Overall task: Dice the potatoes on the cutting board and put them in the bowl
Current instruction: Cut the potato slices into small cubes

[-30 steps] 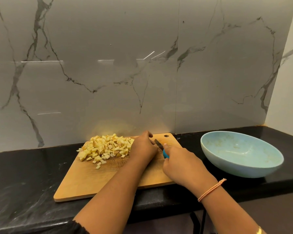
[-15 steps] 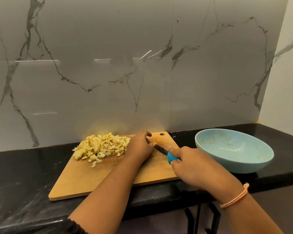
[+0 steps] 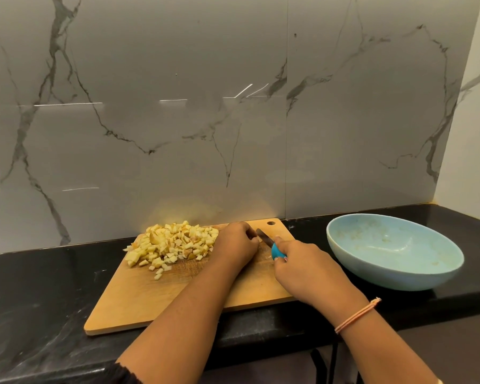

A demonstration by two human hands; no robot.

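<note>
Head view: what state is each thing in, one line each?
Cutting board: flat on the counter.
Bowl: open side up, no potato inside, only smears.
Diced potatoes: piled on the board.
Left hand: fingers curled on the board; contents hidden.
Knife: held, blade beside the left hand.
Right hand: grips the knife handle.

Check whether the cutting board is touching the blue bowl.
Apart. The head view shows a strip of black counter between the cutting board and the blue bowl.

Head cam, only view, looks fwd & down, close above cutting board (image 3: 139, 300).
</note>
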